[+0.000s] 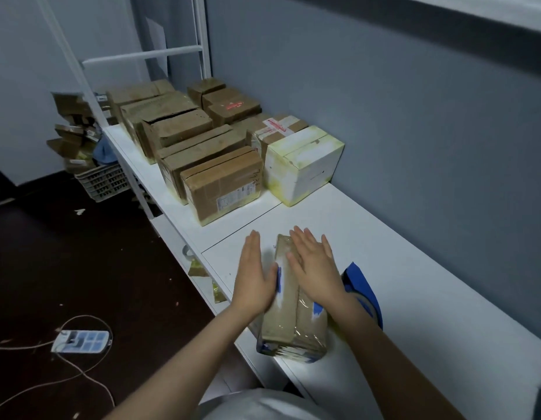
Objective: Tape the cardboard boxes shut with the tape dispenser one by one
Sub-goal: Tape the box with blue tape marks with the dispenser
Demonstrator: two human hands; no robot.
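Pressing flat on a small cardboard box (281, 322), both hands work with a wide grip, fingers straight and holding nothing. The left hand (254, 280) lies along the box's left upper edge, and the right hand (311, 268) rests palm down on its top. The box sits near the front edge of the white table (414, 268), wrapped in shiny clear tape, with blue patches on its sides. A blue tape dispenser (364, 291) lies just beside the box on its right, partly hidden by the right forearm. Farther along the table stand rows of brown boxes (223, 189) and a white box (302, 165) against the wall. On the dark floor (81, 253) lie a power strip (81, 341) and a plastic crate (102, 183).
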